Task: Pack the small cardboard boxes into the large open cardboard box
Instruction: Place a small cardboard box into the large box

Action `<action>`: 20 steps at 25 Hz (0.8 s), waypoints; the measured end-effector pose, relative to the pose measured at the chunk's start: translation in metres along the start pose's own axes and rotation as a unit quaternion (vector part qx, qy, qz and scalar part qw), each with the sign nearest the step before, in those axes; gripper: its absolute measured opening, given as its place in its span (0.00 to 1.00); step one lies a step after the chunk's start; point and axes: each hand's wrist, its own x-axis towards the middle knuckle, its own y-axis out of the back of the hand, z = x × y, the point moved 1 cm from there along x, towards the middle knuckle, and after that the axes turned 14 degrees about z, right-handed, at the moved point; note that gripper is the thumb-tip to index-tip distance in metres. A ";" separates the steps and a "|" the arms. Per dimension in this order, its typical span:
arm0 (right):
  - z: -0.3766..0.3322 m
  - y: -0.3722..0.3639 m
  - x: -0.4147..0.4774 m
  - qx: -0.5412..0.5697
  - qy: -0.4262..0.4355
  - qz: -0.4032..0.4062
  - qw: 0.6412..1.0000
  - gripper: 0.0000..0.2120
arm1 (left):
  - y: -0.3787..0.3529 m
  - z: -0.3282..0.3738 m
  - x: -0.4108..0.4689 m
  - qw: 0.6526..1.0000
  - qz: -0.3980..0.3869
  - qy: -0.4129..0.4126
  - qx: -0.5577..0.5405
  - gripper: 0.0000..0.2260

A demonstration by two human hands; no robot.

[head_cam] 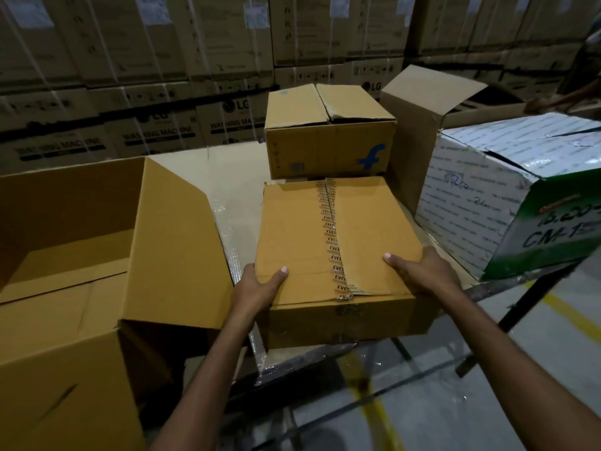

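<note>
1. Your left grip (257, 288) and right grip (422, 275) each clasp a near corner of the flat brown tape-seamed cardboard box (302, 229), thumbs on top. The box is at the near edge of the worktop (234, 180).
2. Squeeze evenly and keep it level.
3. Carry it left, clearing the raised flap of the large open brown cardboard box (169, 239), then lower it flat into a corner.

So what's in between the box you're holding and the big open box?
Head view: only a narrow strip of film-covered table lies between the held box and the raised flap of the big open box.
</note>
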 end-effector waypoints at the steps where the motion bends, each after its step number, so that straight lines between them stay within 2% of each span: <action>1: 0.000 0.002 -0.005 0.002 0.011 0.010 1.000 0.46 | 0.003 -0.001 -0.006 1.000 0.002 0.001 -0.004 0.34; 8: 0.008 0.037 -0.053 0.041 0.106 0.072 0.991 0.38 | 0.033 -0.001 -0.082 0.992 0.109 0.008 -0.059 0.28; 13: -0.011 0.085 -0.065 0.097 0.164 0.103 0.976 0.39 | 0.069 0.028 -0.121 0.977 0.181 -0.017 -0.116 0.34; 16: -0.022 0.104 -0.068 0.146 0.192 0.135 0.961 0.42 | 0.089 0.045 -0.137 0.967 0.202 -0.044 -0.151 0.36; 20: -0.041 0.122 -0.074 0.221 0.213 0.159 0.938 0.41 | 0.110 0.070 -0.148 0.951 0.235 -0.092 -0.177 0.37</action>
